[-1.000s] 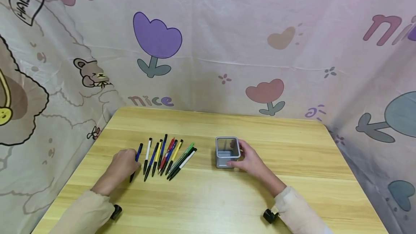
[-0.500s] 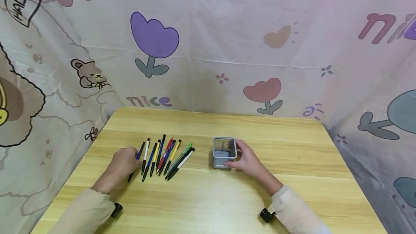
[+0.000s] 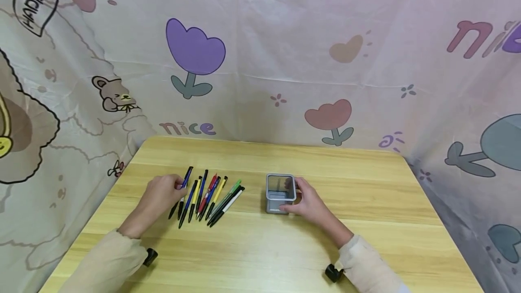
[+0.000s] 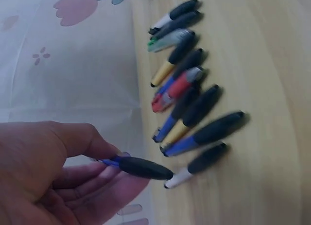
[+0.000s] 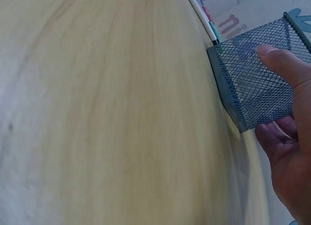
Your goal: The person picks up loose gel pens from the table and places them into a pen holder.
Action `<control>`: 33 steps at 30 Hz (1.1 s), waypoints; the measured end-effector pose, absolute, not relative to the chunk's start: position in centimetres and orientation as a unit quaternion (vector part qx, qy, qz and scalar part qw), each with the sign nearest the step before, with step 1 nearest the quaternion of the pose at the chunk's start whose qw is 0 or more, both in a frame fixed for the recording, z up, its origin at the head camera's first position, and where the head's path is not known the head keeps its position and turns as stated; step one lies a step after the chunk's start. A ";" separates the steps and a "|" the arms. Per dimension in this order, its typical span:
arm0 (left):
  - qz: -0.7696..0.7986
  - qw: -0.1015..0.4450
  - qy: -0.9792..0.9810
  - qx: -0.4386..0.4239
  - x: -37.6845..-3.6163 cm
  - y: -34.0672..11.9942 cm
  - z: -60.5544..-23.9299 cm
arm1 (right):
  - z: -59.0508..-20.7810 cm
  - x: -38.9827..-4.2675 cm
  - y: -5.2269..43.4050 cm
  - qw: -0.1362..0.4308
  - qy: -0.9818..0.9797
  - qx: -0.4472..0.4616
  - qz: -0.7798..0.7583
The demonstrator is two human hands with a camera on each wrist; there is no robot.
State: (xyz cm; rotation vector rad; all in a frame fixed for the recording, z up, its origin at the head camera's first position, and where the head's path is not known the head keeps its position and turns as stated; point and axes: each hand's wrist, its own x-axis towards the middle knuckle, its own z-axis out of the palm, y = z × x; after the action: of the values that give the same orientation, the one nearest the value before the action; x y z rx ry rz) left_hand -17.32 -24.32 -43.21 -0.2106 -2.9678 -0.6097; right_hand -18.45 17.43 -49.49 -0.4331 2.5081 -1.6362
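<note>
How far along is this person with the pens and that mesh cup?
Barely started, it seems. Done: the mesh cup stands upright on the table, held by the right hand, but no pen shows inside. In hand: the left hand pinches a blue pen. Left: the other pens lie together on the table, perhaps all meant for the cup.

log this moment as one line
left hand: pinches blue-black pen | right hand: holds mesh cup | cup: upright, no pens inside | other pens: loose row on table
</note>
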 end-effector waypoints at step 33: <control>-0.357 0.210 -0.878 -0.241 -19.1 -11.8 -39.0 | -50.0 -18.6 17.7 0.055 0.828 -0.148 -0.538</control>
State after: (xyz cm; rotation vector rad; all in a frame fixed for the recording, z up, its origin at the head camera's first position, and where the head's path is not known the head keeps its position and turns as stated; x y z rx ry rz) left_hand -19.09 -11.82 -39.01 -0.6701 -2.4401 -0.9920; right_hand -18.59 17.68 -50.02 -0.4494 2.5139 -1.6335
